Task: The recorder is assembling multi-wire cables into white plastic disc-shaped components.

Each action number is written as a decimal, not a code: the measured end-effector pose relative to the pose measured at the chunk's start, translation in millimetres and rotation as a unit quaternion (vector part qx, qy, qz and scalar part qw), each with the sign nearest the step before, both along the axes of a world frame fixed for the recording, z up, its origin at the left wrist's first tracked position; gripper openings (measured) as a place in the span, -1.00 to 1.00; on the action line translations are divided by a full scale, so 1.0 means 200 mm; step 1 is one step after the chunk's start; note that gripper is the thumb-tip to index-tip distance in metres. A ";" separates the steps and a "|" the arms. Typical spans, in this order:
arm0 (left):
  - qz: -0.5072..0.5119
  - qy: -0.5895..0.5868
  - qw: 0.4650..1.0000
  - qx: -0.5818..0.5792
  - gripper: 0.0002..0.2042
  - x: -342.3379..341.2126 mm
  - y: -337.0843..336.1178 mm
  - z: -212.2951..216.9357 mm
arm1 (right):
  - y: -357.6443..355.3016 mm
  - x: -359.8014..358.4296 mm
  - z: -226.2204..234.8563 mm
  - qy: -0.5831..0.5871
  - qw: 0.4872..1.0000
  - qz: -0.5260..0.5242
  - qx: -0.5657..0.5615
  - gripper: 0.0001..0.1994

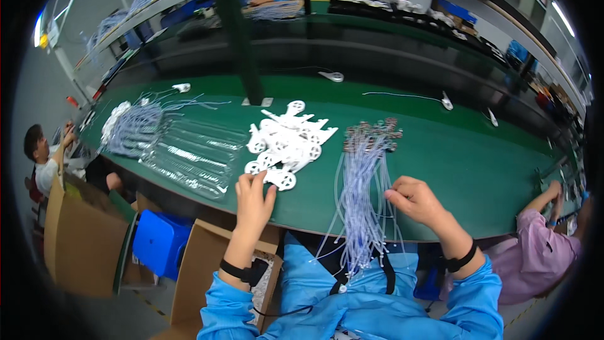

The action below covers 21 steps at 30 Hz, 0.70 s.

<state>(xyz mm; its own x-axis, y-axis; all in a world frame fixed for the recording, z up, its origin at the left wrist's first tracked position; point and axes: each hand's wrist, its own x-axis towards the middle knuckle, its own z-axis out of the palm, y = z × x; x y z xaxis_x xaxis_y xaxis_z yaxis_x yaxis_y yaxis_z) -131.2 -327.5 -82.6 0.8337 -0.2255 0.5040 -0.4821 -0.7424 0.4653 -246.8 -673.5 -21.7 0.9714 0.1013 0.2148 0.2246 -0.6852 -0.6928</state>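
Two bare hands work at the near edge of a long green table. The left hand reaches to the nearest piece in a pile of white plastic wheel-shaped parts, which lies near the middle of the table, a little toward the near edge; its fingertips touch the round part closest to the edge, fingers only slightly curled and not closed around it. The right hand sits just right of a bundle of thin clear wires that runs from mid-table down over the near edge; its thumb and forefinger are pinched together, apparently on one strand at the bundle's right side, though the strand itself is too fine to make out. Dark connector ends cap the bundle's far end. Toward the left end lie clear plastic bags and a second heap of pale wires. Beyond the right end a person in a pink sleeve leans on the table.
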 end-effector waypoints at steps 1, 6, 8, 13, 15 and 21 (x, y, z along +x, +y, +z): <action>-0.008 -0.012 1.000 0.017 -0.69 0.01 0.01 -0.02 | -0.01 -0.02 -0.04 -0.006 1.000 -0.011 0.014 -0.75; -0.044 0.005 0.998 0.034 -0.87 -0.10 -0.02 -0.07 | -0.02 -0.05 -0.10 0.031 0.989 -0.116 0.092 -0.82; -0.076 0.027 0.996 0.032 -0.88 -0.14 -0.05 -0.04 | -0.09 0.00 -0.14 0.018 0.992 -0.123 0.021 -0.80; -0.133 0.027 0.991 0.010 -0.90 -0.20 -0.10 -0.05 | -0.17 0.22 -0.19 0.020 0.983 -0.167 -0.076 -0.78; -0.110 0.111 0.984 -0.087 -0.92 -0.23 -0.10 -0.05 | -0.20 0.31 -0.19 0.009 0.973 -0.216 -0.086 -0.81; -0.151 0.314 0.801 -0.487 -0.71 -0.31 -0.10 -0.12 | -0.21 0.49 -0.23 -0.062 0.969 -0.148 -0.189 -0.79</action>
<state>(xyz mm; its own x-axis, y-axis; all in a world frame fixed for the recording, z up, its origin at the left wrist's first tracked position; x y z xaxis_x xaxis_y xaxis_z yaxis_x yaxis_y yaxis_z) -193.1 -347.4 -107.4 0.9732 -0.2204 0.0662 -0.0148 0.2271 0.9738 -149.2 -715.4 -67.4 0.9390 -0.0834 0.3337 0.0449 -0.9321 -0.3594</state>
